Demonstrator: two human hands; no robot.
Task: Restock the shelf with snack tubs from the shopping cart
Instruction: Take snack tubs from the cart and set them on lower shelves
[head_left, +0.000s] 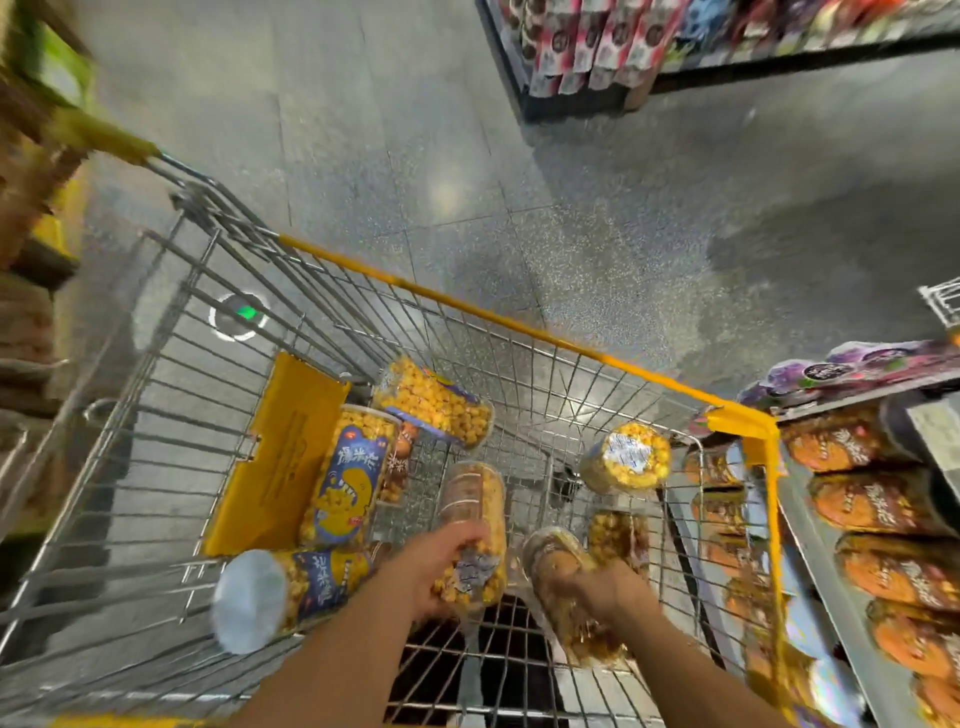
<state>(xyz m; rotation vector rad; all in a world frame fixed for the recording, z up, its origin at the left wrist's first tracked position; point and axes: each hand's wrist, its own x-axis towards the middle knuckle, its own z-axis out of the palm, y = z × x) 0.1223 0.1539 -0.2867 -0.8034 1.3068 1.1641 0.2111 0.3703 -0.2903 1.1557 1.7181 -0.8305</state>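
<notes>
A wire shopping cart (395, 283) with yellow rim trim holds several clear popcorn tubs with blue labels, lying on their sides. My left hand (436, 569) is inside the cart, gripping a yellow popcorn tub (475, 512). My right hand (605, 584) is wrapped around a brownish caramel popcorn tub (563, 621) beside it. Another yellow tub (626, 457) lies further right in the cart. The shelf (836, 587) at right carries rows of orange-labelled tubs (872, 504).
A yellow fold-down flap (275, 457) rests against the cart's left side. Grey tiled floor (519, 182) lies beyond the cart. Another product shelf (597, 52) stands at the top right. Purple packets (852, 364) lie on top of the near shelf.
</notes>
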